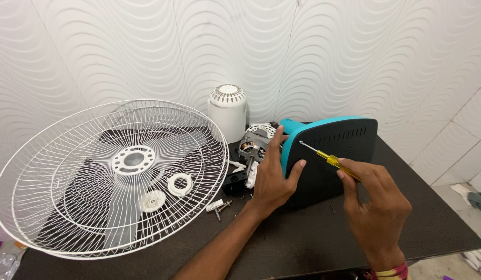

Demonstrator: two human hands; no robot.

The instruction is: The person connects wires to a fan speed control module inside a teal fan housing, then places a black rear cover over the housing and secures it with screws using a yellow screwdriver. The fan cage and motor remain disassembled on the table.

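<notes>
Head view: my left hand (274, 173) grips the teal edge of the black fan base (333, 155), fingers wrapped, standing on the dark table (313, 238). My right hand (377, 207) pinches a yellow-handled screwdriver (328, 159), tip against the base's back panel. Motor (252, 148) just behind; white wire guard (111, 176) lies to the left.

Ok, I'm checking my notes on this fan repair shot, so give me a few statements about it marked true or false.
1. The right hand holds a yellow-handled screwdriver. True.
2. The screwdriver tip meets the white fan guard. False: it meets the black and teal housing.
3. The left hand grips the housing's teal edge. True.
4. The white motor cover lies flat inside the guard. False: it stands upright behind it, by the wall.
5. The bare motor sits left of the housing. True.
</notes>
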